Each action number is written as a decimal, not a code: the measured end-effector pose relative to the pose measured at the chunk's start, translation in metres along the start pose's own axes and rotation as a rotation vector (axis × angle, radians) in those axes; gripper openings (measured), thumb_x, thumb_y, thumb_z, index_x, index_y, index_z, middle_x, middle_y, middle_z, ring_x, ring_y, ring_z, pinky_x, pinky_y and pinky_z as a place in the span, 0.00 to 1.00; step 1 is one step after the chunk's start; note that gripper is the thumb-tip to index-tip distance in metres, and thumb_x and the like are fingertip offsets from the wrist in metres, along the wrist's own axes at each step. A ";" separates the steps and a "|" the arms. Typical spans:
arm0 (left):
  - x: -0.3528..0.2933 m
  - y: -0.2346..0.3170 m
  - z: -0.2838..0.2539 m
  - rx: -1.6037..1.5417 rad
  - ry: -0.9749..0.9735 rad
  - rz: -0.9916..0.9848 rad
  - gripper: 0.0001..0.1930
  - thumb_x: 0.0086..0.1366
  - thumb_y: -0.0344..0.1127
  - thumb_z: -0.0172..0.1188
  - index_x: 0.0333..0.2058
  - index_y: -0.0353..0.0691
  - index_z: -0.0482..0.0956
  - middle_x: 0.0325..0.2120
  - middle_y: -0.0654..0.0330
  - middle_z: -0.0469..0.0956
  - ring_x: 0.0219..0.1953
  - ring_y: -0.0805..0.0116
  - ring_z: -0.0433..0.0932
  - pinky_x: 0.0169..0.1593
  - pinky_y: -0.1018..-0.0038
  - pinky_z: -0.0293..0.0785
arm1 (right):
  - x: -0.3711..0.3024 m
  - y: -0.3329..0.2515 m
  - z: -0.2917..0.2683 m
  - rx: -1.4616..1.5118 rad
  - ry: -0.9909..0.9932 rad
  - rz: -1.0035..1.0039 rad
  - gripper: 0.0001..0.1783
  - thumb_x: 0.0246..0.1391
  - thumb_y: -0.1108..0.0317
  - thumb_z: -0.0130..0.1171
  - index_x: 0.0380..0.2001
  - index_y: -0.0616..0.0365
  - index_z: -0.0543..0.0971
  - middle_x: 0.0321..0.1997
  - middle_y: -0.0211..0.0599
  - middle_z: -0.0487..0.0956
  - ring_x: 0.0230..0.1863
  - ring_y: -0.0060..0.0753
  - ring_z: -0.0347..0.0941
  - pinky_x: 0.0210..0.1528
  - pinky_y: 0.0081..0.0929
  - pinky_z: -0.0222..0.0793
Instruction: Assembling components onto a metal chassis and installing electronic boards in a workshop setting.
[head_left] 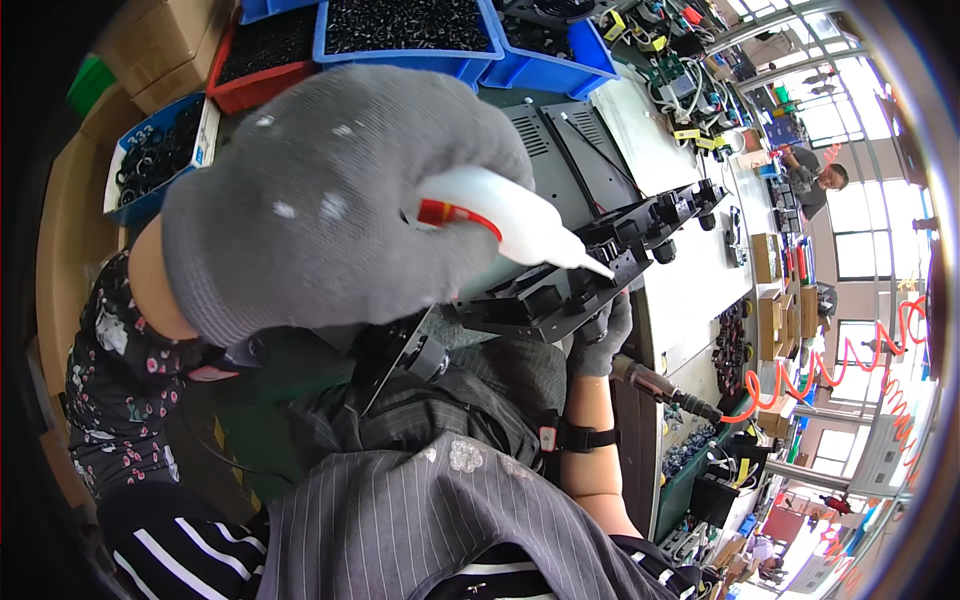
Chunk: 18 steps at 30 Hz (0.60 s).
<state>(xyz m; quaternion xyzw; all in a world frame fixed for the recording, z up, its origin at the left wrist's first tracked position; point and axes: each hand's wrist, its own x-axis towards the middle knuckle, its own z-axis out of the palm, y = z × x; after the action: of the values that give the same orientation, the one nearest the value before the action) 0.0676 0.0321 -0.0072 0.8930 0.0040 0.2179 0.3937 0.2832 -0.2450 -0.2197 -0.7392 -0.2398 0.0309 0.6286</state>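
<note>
Gloves on both: the left hand (330,200) is wrapped tight round a white squeeze bottle (510,225), nozzle touching the black metal bracket (580,275) over the lap. Soft and light, I'd judge; grip its belly. The right hand (600,335) clutches the stiff bracket's underside.

Gloved left hand (330,200) raised, fingers curled in a grip; gloved right hand (603,335) lower, fingers clasped.

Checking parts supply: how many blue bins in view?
4, maybe more hidden. One blue bin far left, one top centre, one to its right, one corner at the top edge.
</note>
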 end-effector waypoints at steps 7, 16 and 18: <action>0.011 -0.002 0.012 0.108 0.046 0.203 0.13 0.41 0.24 0.63 0.31 0.38 0.78 0.27 0.59 0.77 0.28 0.67 0.77 0.30 0.74 0.73 | -0.002 -0.024 0.016 0.096 0.022 0.059 0.14 0.58 0.62 0.50 0.26 0.61 0.73 0.21 0.25 0.70 0.23 0.14 0.62 0.25 0.15 0.59; 0.022 0.010 0.014 0.238 -0.039 0.231 0.11 0.39 0.26 0.62 0.27 0.41 0.79 0.21 0.61 0.75 0.24 0.65 0.76 0.27 0.72 0.72 | -0.001 -0.027 0.018 -0.050 0.054 -0.082 0.14 0.57 0.63 0.49 0.24 0.63 0.73 0.19 0.31 0.73 0.19 0.18 0.65 0.22 0.18 0.61; 0.022 0.010 0.015 0.264 -0.005 0.269 0.11 0.40 0.27 0.62 0.27 0.41 0.79 0.21 0.61 0.75 0.23 0.65 0.75 0.27 0.71 0.72 | -0.001 -0.028 0.018 -0.081 0.063 -0.116 0.14 0.57 0.64 0.49 0.24 0.63 0.73 0.19 0.31 0.73 0.19 0.18 0.66 0.23 0.18 0.62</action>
<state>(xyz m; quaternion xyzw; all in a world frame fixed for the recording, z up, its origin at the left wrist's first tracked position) 0.0921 0.0187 -0.0003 0.9300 -0.0881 0.2639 0.2403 0.2673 -0.2258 -0.1969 -0.7494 -0.2634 -0.0385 0.6062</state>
